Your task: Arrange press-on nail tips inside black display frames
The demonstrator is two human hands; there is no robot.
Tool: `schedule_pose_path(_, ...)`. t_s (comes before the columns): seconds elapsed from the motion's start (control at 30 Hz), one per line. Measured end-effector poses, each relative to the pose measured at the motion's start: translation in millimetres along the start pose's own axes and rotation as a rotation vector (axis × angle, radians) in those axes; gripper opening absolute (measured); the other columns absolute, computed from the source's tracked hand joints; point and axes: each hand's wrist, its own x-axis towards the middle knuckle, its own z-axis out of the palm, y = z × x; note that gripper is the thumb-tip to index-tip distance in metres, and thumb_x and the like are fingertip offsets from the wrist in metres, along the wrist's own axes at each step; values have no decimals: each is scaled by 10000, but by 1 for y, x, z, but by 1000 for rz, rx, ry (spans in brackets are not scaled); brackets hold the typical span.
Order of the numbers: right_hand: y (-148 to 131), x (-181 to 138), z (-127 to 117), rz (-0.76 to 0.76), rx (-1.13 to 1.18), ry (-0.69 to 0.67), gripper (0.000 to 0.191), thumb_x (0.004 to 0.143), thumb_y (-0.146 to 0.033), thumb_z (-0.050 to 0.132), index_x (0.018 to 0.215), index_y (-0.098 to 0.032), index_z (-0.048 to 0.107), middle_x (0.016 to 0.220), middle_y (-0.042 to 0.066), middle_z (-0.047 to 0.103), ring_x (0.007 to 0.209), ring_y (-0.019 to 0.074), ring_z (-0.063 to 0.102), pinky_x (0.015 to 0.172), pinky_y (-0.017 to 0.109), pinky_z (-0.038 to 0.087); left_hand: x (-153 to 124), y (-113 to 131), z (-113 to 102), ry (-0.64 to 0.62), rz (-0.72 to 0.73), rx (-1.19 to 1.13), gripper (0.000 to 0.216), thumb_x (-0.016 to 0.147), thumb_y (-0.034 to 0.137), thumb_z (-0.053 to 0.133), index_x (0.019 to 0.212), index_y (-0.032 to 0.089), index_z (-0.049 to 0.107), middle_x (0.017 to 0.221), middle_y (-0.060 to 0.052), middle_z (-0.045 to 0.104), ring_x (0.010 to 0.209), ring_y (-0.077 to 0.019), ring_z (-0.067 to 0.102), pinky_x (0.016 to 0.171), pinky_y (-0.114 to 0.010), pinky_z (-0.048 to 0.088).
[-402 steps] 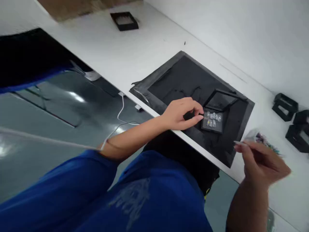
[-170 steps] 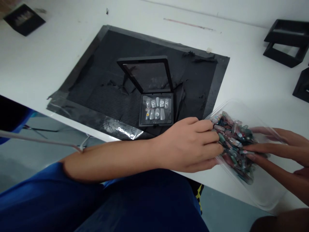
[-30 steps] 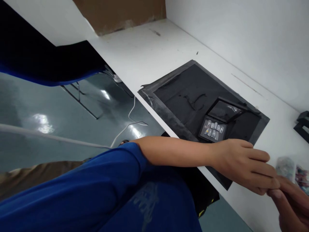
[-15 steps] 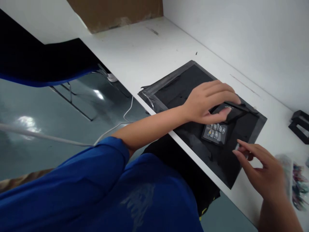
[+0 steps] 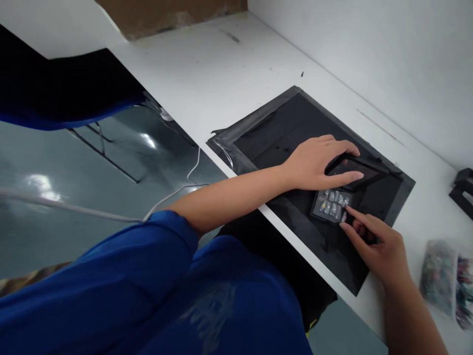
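A small dark case (image 5: 316, 212) lies open on a black mat (image 5: 273, 130), with two rows of grey, decorated press-on nails (image 5: 333, 208) inside. Its lid (image 5: 369, 173) stands raised at the far side. My left hand (image 5: 314, 162) is on this lid, thumb across the inner face and fingers by the outer edge. At the case's right end, my right hand (image 5: 380, 246) pinches a press-on nail (image 5: 344, 217) between thumb and forefinger, at the end of the near row. The hand partly covers that corner.
Clear plastic boxes of colourful small pieces (image 5: 439, 276) stand at the right of the white table (image 5: 236, 74). A black holder (image 5: 463, 190) sits near the wall. A blue chair (image 5: 74, 121) and a white cable (image 5: 173, 192) are off the table's left edge.
My right hand has moved left from beside the case to its right end, bringing the nail to the row. My left thumb has stretched out across the lid.
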Motion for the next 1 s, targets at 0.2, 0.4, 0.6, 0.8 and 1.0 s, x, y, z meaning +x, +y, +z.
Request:
schedule_pose_path(0.2, -3, -3, 2, 95, 49, 55, 407, 877, -434, 701, 1241, -252, 697, 692, -47, 521, 584, 82, 452, 577, 240, 432, 2, -9, 5, -41, -30, -79, 325, 918, 361, 630, 1194, 189, 630, 992, -2, 764, 953, -178, 664, 930, -316, 486)
schedule_pose_path(0.4, -7, -9, -1, 168, 159, 311, 435, 858, -383, 724, 1261, -229, 669, 727, -30, 588, 605, 96, 492, 618, 260, 447, 1, -14, 0, -113, 113, -152, 270, 922, 345, 637, 1136, 185, 674, 1122, -54, 757, 1036, -190, 689, 963, -326, 487)
schedule_pose_path(0.6, -5, -12, -1, 90, 164, 439, 271, 857, -364, 720, 1074, -207, 680, 719, -16, 599, 645, 122, 552, 636, 272, 466, -8, -7, 0, -471, 286, -261, 181, 869, 211, 635, 984, 256, 768, 1102, -9, 775, 1074, -173, 667, 980, -313, 466)
schedule_pose_path(0.8, -10, -9, -1, -46, 102, 295, 251, 844, -356, 741, 1067, -244, 771, 678, -19, 597, 588, 106, 487, 623, 280, 447, -15, -2, 9, -495, 316, -106, 272, 776, 480, 780, 976, 295, 778, 1167, -1, 748, 1132, -234, 601, 922, -366, 388)
schedule_pose_path(1.0, -5, -5, 2, -21, 103, 136, 271, 884, -463, 680, 873, -216, 790, 652, -1, 597, 562, 106, 482, 537, 262, 405, -17, 3, 17, -425, 380, 23, 386, 797, 616, 727, 994, 288, 774, 1152, -22, 735, 1105, -218, 605, 885, -368, 361)
